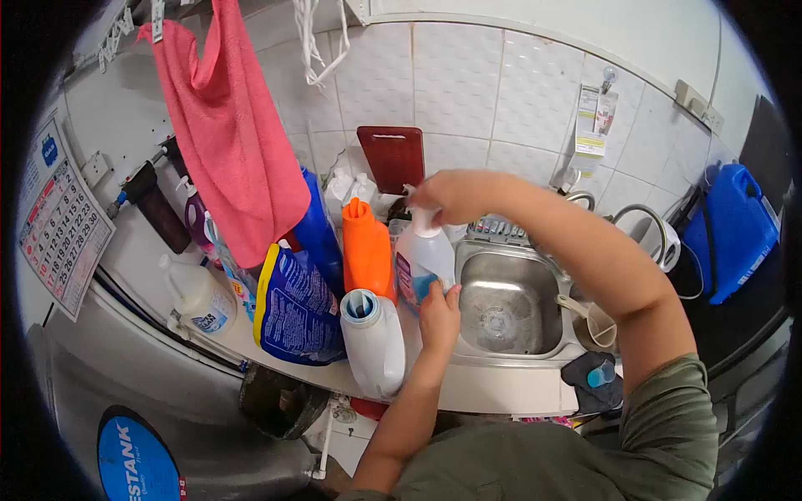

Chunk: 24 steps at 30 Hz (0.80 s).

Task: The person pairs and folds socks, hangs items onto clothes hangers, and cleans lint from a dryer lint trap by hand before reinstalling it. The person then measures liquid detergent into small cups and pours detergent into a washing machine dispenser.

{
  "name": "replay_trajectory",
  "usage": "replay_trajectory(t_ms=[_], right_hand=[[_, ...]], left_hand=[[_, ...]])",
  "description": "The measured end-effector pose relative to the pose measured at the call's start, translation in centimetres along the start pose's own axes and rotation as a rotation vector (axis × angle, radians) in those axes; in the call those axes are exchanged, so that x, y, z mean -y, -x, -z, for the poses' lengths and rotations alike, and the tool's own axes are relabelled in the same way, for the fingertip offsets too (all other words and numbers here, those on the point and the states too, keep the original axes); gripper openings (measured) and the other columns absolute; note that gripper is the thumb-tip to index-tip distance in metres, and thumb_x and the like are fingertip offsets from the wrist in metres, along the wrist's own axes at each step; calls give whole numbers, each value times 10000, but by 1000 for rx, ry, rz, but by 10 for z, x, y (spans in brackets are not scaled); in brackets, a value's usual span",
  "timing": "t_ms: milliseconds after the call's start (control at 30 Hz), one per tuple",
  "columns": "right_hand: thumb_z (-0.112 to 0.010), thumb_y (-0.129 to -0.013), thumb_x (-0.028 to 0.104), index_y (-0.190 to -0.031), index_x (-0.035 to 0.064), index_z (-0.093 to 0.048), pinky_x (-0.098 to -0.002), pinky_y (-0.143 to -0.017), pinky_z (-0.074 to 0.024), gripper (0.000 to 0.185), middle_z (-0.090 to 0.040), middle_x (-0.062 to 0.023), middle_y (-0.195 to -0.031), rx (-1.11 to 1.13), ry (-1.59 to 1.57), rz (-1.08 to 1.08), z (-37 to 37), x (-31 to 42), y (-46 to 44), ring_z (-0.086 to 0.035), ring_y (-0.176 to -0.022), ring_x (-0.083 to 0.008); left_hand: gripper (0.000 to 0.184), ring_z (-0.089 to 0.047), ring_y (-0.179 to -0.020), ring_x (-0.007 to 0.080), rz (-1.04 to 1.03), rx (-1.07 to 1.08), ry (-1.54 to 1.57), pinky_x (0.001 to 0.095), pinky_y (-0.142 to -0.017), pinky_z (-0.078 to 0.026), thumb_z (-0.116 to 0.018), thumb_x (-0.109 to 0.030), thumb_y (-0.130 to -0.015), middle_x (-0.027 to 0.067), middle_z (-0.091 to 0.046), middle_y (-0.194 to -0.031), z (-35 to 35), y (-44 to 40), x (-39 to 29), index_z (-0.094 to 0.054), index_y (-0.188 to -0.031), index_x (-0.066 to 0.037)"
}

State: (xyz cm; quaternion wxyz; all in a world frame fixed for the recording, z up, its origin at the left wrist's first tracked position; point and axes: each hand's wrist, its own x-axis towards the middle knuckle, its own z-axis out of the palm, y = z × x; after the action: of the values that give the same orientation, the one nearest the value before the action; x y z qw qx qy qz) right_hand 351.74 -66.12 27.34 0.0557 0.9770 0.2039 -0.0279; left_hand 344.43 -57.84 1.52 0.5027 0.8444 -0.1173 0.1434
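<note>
A clear bottle (424,260) with a white top and bluish liquid stands on the counter, left of the sink. My left hand (439,317) is closed round its lower side, with the thumb up. My right hand (455,199) grips the white top from above. Beside the bottle are an orange jug (368,250) and an open white jug (373,346) with a blue-rimmed mouth.
The steel sink (510,305) lies to the right, with a beige dipper (595,326) beyond it. A blue pouch (301,313), a pink towel (230,134) and a milky bottle (196,296) are on the left. A red cutting board (393,159) leans at the wall.
</note>
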Motion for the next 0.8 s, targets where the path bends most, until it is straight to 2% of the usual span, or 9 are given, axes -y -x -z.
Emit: replay_trajectory(t_ms=[167, 200, 333, 400, 500, 600, 667, 767, 800], right_hand=[[-708, -827, 355, -1215, 33, -627, -447, -852, -514, 511, -679, -224, -950, -150, -221, -11, -3, -1, 10, -649, -960, -386], [-682, -837, 300, -1267, -7, -587, -443, -892, -501, 537, -673, -236, -953, -117, -24, 308, -21, -13, 1, -639, -992, -393], [-690, -825, 324, -859, 11, -714, -452, -809, -544, 316, -694, -209, -918, -384, -151, -18, -56, 12, 4, -662, -985, -364], [-688, -859, 386, -1233, -120, -501, -466, -761, -527, 657, -656, -279, -969, -476, -412, -115, -69, 10, 25, -655, -911, -415], [-701, -877, 266, -1375, 74, -484, -429, -866, -503, 576, -580, -216, -1154, -591, -552, -125, -71, 10, 144, -616, -1016, -364], [-720, -868, 166, -1225, 40, -623, -355, -803, -533, 391, -636, -148, -1098, -887, -546, -608, -132, -24, 266, -660, -909, -241], [-705, -867, 194, -1107, 5, -665, -340, -737, -533, 309, -693, -152, -966, -975, -478, -1188, -198, -37, 353, -675, -842, -228], [-816, -761, 340, -1209, -13, -605, -343, -749, -528, 609, -669, -167, -1090, -892, -645, -1542, -277, -8, 432, -661, -867, -237], [-863, -689, 394, -1282, -25, -538, -360, -794, -530, 796, -631, -182, -1192, -885, -716, -1533, -310, 0, 444, -655, -924, -256]], left_hand=[[388, -611, -807, 486, 30, 12, -82, 523, -708, -480, -580, -334, -953, 281, -639, -857, -4, 1, 0, -535, -1095, 24], [385, -610, -812, 486, 11, -6, -53, 524, -707, -475, -583, -330, -952, 284, -637, -859, -5, 2, 2, -533, -1092, 24], [371, -603, -827, 479, 30, -20, -65, 510, -710, -472, -601, -311, -944, 291, -629, -868, -11, 2, 9, -528, -1072, 30], [303, -589, -859, 430, -75, -162, 44, 494, -726, -469, -642, -225, -920, 259, -609, -884, -14, 5, 15, -529, -1035, 33], [205, -542, -833, 317, -158, -275, 398, 433, -710, -462, -687, -85, -871, 173, -535, -837, -16, 39, -6, -516, -921, 16], [248, -477, -756, 205, -346, 9, 261, 319, -626, -425, -687, 21, -826, 101, -425, -753, 6, 77, -3, -451, -758, -19], [354, -458, -729, 178, -23, 410, 400, 308, -628, -396, -662, 33, -825, 97, -422, -735, -17, 106, 30, -352, -669, -34], [139, -550, -933, 267, 108, 668, 204, 368, -825, -445, -646, 21, -823, 185, -554, -955, -47, 118, 36, -528, -895, 3], [295, -492, -1064, 310, -31, 632, 227, 402, -906, -408, -668, -18, -819, 216, -501, -1105, -52, 114, 20, -496, -1058, -18]])
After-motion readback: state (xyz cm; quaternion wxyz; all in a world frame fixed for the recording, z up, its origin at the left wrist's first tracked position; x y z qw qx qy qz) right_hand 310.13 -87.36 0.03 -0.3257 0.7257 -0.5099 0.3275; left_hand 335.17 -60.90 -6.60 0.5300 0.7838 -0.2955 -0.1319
